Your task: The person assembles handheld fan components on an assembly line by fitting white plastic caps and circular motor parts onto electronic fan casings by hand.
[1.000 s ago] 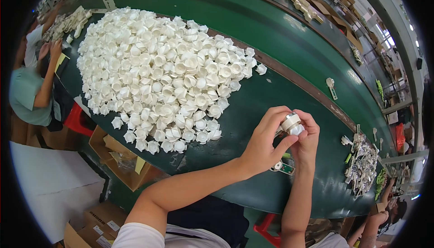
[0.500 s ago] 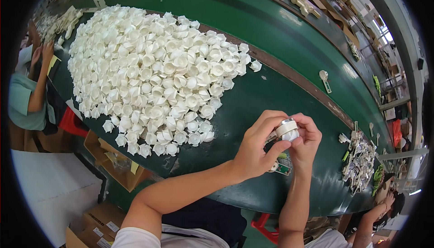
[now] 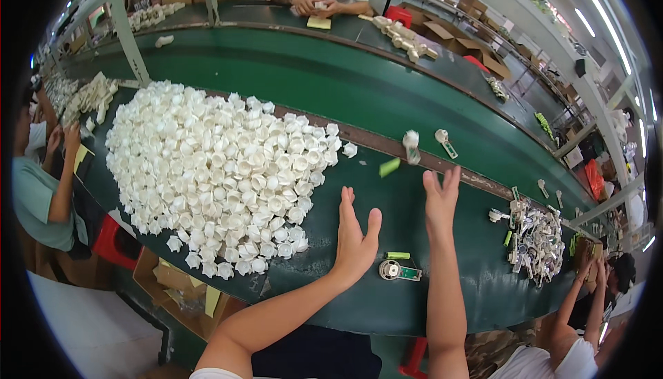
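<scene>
My left hand (image 3: 356, 242) is raised over the dark green table, its fingers stretched out and thumb apart, holding nothing. Farther right, my right hand (image 3: 442, 206) reaches toward the belt with its fingers extended and nothing in them. Just beyond its fingertips, at the belt's near edge, is a slightly blurred part with a white petal-shaped cap (image 3: 411, 139). A blurred bright green piece (image 3: 389, 167) shows between the hands. Between my forearms lie a round white part with a green circuit board (image 3: 409, 273) and a small green stick-like piece (image 3: 398, 255).
A big heap of white petal-shaped cups (image 3: 221, 172) covers the table's left. At right lies a pile of parts with circuit boards (image 3: 539, 241). The green belt (image 3: 276, 58) carries another circuit-board part (image 3: 445, 143). Co-workers sit left, right and across. Open cartons (image 3: 162, 289) stand below.
My hands have let go of the white-capped part and moved apart. It is now by the belt edge, beyond my right hand. The view has tilted up, showing a person across the belt.
</scene>
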`<state>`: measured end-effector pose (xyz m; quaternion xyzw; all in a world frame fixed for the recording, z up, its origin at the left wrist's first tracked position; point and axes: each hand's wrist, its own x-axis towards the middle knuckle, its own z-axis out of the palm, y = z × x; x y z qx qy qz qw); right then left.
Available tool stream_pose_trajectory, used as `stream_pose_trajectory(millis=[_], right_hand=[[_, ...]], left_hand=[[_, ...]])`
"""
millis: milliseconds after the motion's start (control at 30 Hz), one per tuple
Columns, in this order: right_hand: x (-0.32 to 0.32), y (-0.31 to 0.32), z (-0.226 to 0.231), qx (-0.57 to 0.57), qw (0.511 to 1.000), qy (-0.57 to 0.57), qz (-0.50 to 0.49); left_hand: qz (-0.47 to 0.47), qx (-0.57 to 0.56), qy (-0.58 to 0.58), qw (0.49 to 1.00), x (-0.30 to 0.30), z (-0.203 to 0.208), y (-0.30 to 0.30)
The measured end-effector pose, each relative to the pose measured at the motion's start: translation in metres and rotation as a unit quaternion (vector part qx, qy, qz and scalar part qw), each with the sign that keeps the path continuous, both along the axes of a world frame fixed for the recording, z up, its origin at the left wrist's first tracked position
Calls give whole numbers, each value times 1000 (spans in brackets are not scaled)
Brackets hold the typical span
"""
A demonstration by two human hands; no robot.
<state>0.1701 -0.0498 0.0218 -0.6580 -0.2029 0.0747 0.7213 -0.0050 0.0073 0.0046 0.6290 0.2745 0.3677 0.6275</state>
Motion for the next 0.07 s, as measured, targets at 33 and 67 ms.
stream_pose_trajectory(millis=[33,67], right_hand=[[7,-2,6,-23,999,-43,11],[8,0,8,-14,999,-46,11]], left_hand=[[0,10,-3,1000,-1,-2,1],[-38,20,5,999,-1,-7,1]])
